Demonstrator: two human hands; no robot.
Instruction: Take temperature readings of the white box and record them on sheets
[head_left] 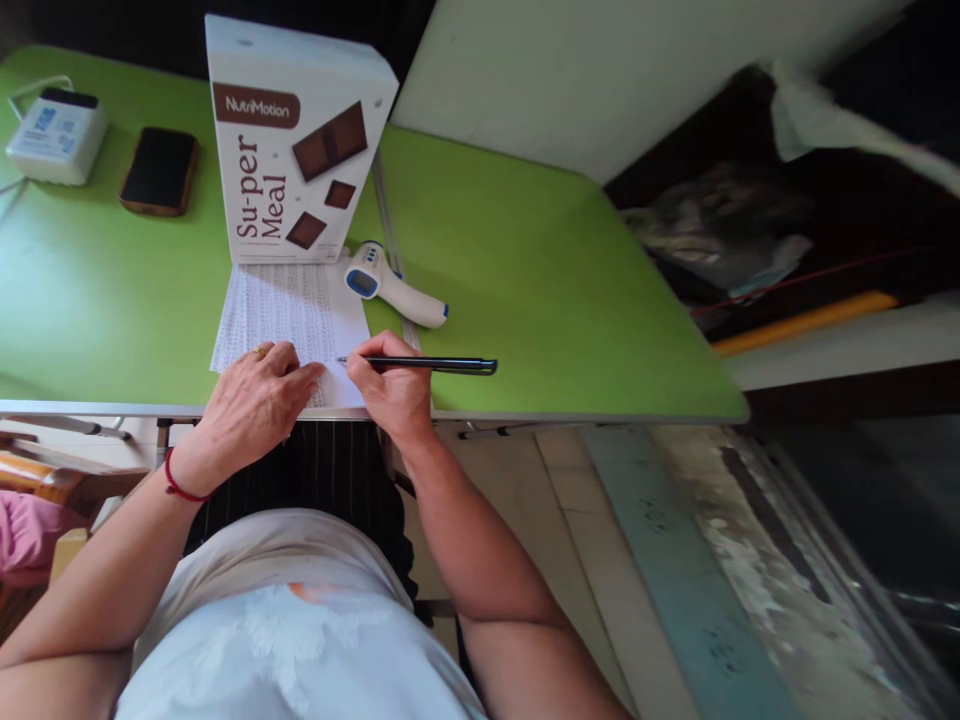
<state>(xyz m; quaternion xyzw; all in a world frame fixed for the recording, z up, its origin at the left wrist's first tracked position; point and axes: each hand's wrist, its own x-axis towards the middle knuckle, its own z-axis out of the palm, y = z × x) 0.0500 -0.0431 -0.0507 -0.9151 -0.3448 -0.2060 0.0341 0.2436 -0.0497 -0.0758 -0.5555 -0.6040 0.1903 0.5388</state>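
Note:
A black pen (442,365) is gripped in my right hand (396,385), its tip touching the sheet of paper (285,305) covered in small rows of writing or print. My left hand (262,395) rests on the lower left of the paper, fingers loosely bent and holding nothing. Its fingertips lie a little left of the pen tip. Just beyond my right hand lies a white and blue infrared thermometer (394,288), partly over the paper's right edge. A white NutriMotion Su-per Meal box (259,160) stands upright at the paper's far edge.
The green table (540,280) has a metal-trimmed front edge close to my body. At its left are a dark phone (159,170) and a white boxy device (58,138) with a cable. A pale wall (525,80) rises behind the table.

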